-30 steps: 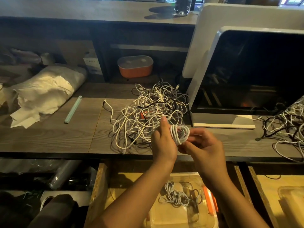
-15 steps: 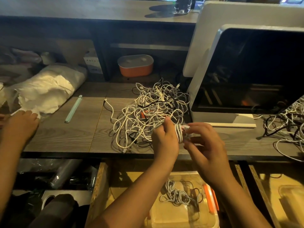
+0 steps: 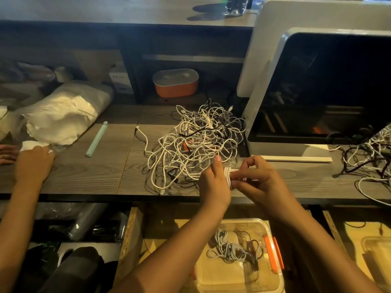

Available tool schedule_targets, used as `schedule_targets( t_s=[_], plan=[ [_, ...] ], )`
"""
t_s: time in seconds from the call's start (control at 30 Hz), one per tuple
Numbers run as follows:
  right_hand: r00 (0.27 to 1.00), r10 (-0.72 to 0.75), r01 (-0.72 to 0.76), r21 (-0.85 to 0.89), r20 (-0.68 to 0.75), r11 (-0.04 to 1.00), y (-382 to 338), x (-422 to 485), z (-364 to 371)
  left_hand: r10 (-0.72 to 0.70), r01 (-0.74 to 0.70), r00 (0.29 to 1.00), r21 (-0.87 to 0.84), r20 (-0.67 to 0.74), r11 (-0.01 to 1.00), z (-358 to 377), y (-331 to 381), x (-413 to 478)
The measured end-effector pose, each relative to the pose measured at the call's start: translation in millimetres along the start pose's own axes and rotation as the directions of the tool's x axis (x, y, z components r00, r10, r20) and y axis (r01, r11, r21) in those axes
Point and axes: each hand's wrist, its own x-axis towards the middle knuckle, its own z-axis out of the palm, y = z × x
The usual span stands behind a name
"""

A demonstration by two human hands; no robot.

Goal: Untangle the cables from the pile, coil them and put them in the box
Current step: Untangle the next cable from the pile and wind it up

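It looks like the staff side of a shop or reception counter: a raised wooden ledge [image 3: 105, 9] runs along the far edge above a lower grey desk [image 3: 95, 172], a white-framed till-style screen [image 3: 330, 85] stands at right, and open drawers [image 3: 130, 233] sit near, below.

Cable pile [image 3: 196, 144] mid-desk, monitor [image 3: 317, 92] walling right, bare wood [image 3: 118, 166] left, box [image 3: 222, 275] seemingly open below

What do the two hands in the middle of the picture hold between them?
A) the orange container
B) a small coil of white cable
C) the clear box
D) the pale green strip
B: the left hand and the right hand both grip a small coil of white cable, held above the desk's near edge just in front of the tangled pile.
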Motion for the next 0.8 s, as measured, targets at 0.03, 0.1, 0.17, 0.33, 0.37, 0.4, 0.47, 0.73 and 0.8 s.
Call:
schedule_targets(
  t_s=[0.03,0.1,0.17,0.33,0.37,0.4,0.47,0.73,0.8],
  plan=[
    [1.000,-0.003,0.003,0.006,-0.029,1.000,1,0,1,-0.047,0.048,0.999,0.061,-0.006,0.997,-3,-11,11],
    [0.995,-0.017,0.015,-0.015,-0.100,1.000,2,-2,4,-0.013,0.030,0.987,0.106,-0.159,0.994,-9,-25,33],
    [0.990,-0.030,0.021,-0.065,-0.141,0.998,4,-3,9,-0.016,0.015,0.984,-0.010,-0.176,1.000,21,7,27],
    [0.980,0.037,-0.060,-0.115,-0.196,0.992,9,-4,19,-0.206,0.558,0.816,-0.644,0.541,0.523,-68,364,-123],
    [0.969,0.091,-0.103,-0.040,-0.230,0.994,10,-5,21,-0.107,0.560,0.806,-0.692,0.582,0.456,-70,426,-148],
    [0.953,0.174,-0.155,0.093,-0.249,0.984,8,-6,20,0.014,0.648,0.713,-0.667,0.701,0.368,-84,443,-159],
    [0.944,0.291,-0.211,0.393,-0.154,0.895,2,-8,15,-0.137,0.651,0.759,-0.738,0.637,0.174,-66,439,-185],
    [0.982,0.187,-0.156,0.468,-0.020,0.870,-13,-9,-8,0.005,0.671,0.740,-0.739,0.672,-0.062,-75,443,-184],
    [0.981,0.193,-0.168,0.421,-0.017,0.891,-12,-8,-9,0.024,0.686,0.727,-0.724,0.686,-0.067,-83,445,-185]
  ],
)
